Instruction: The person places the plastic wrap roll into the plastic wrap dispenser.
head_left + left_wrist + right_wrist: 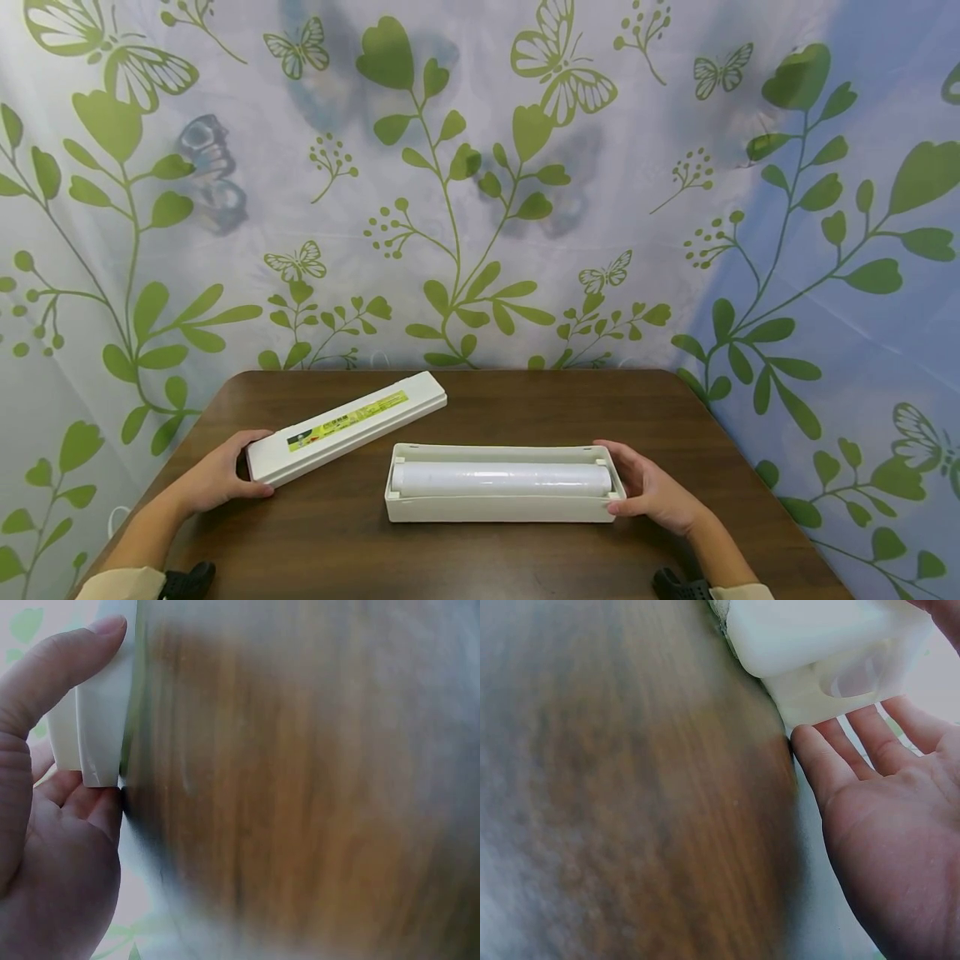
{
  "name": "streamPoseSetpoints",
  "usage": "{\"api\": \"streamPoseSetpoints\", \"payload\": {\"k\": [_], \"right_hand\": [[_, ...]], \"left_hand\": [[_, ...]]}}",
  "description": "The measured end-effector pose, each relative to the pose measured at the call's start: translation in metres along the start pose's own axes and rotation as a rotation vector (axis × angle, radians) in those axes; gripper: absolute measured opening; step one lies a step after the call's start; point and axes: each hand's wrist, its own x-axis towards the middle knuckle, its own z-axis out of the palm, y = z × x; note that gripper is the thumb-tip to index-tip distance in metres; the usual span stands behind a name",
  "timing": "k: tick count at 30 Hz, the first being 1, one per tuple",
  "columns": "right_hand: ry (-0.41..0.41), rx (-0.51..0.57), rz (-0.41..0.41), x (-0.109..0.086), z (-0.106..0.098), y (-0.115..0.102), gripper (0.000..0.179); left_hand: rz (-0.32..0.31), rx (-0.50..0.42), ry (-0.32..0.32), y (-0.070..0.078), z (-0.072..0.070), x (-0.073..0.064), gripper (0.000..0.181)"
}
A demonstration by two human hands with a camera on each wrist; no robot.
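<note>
A long white lid point(348, 428) with a yellow-green label lies slanted on the left of the table. My left hand point(221, 477) grips its near left end, thumb on the front side and fingers round the far side. In the left wrist view, the stepped end of the lid point(103, 735) sits between thumb and fingers. Right of the middle stands an open white cling film box point(502, 510), with a clear-wrapped roll of film point(502, 478) lying inside. My right hand point(654, 490) holds the box's right end, thumb at the front corner, fingers behind.
The dark brown wooden table point(480, 562) has rounded far corners. Behind it hangs a pale curtain point(480, 225) printed with green leaves and butterflies. Black wrist straps point(187, 581) and light sleeves show at the bottom edge.
</note>
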Motion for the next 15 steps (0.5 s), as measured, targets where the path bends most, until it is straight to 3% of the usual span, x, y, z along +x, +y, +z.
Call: {"api": "streamPoseSetpoints", "payload": {"k": [15], "right_hand": [[0.0, 0.011, 0.014, -0.0007, -0.0002, 0.0001, 0.093]], "left_hand": [[0.014, -0.022, 0.032, 0.0022, -0.0003, -0.0005, 0.088]]}}
